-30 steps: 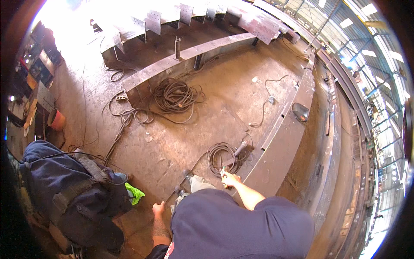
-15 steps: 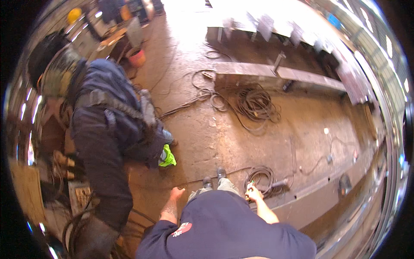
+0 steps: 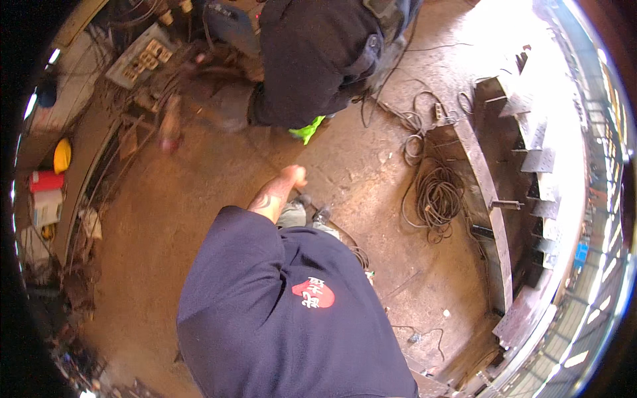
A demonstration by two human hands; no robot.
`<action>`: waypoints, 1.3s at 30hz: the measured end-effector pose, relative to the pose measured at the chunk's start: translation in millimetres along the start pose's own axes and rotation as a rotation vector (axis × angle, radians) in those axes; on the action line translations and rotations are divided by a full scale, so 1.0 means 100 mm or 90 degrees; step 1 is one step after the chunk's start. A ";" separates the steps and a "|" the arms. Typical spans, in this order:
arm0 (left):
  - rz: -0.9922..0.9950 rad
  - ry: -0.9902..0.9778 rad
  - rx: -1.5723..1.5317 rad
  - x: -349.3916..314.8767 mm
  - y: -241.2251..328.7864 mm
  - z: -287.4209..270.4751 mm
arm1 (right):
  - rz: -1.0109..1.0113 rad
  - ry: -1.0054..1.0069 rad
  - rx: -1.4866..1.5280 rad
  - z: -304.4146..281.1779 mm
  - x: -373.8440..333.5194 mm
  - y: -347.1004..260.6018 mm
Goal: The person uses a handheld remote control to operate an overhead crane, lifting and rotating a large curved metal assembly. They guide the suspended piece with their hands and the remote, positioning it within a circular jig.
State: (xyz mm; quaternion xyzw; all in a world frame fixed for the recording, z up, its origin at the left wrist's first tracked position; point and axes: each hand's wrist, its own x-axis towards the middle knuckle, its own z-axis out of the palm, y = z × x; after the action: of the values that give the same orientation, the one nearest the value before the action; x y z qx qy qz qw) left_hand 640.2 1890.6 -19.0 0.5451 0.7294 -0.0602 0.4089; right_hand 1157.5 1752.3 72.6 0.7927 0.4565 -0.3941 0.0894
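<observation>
My left hand (image 3: 292,175) hangs in front of my left side, above my boots, with its fingers loosely bent and nothing seen in them. The tattooed left forearm (image 3: 269,199) comes out of a dark short sleeve. My right hand is hidden behind my dark shirt (image 3: 298,331). At the shirt's right edge a tiny pale and green bit (image 3: 370,273) peeks out, too small to name. Just beyond my left hand, a bright green cloth (image 3: 307,129) hangs by a co-worker in dark clothes (image 3: 312,60).
Coiled cable (image 3: 439,196) lies on the floor at the right, beside a long steel beam (image 3: 488,199). Steel plates with jagged edges (image 3: 539,162) stand farther right. A socket board (image 3: 141,56) is at upper left. A yellow helmet (image 3: 62,155) and red box (image 3: 46,181) sit at far left.
My view and body have turned left. The co-worker now appears at the top instead of the left. My right hand, earlier seen holding a small object, has gone behind my shirt.
</observation>
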 end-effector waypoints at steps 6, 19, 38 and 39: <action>0.181 -0.019 0.036 0.18 0.53 -0.22 | -0.051 0.016 -0.021 -0.08 0.43 -0.11; 0.659 0.239 0.070 -1.76 2.85 -3.17 | -0.064 -0.027 -0.011 -0.24 1.09 -0.04; 0.255 0.654 0.871 -5.42 3.52 -3.48 | -0.038 -0.154 -0.256 -0.34 1.09 -0.39; 0.239 0.644 0.886 -5.41 3.54 -3.48 | -0.057 -0.184 -0.267 -0.37 1.20 -0.45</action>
State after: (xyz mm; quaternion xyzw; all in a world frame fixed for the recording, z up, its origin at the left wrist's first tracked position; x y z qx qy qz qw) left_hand 793.2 1813.5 695.2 0.7428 0.5192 -0.1743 -0.3851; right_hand 1174.6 1874.9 22.2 0.6713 0.5454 -0.4033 0.2987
